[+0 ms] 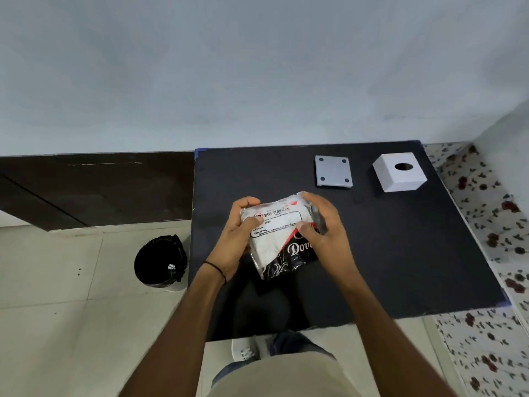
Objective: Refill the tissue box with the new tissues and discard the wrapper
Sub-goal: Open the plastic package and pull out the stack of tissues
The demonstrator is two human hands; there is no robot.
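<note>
Above the middle of the black table I hold a wrapped pack of tissues, white with black and red print. My left hand grips its left side, thumb on the label. My right hand grips its right end, fingers curled over the top corner. The white cube tissue box, with a round hole on top, stands at the table's far right. Its grey base plate lies separately to the left of it, with a dark dot near each corner.
A bin lined with a black bag stands on the tiled floor, left of the table. A dark wooden panel runs along the wall at the left. A floral-patterned surface borders the table's right side.
</note>
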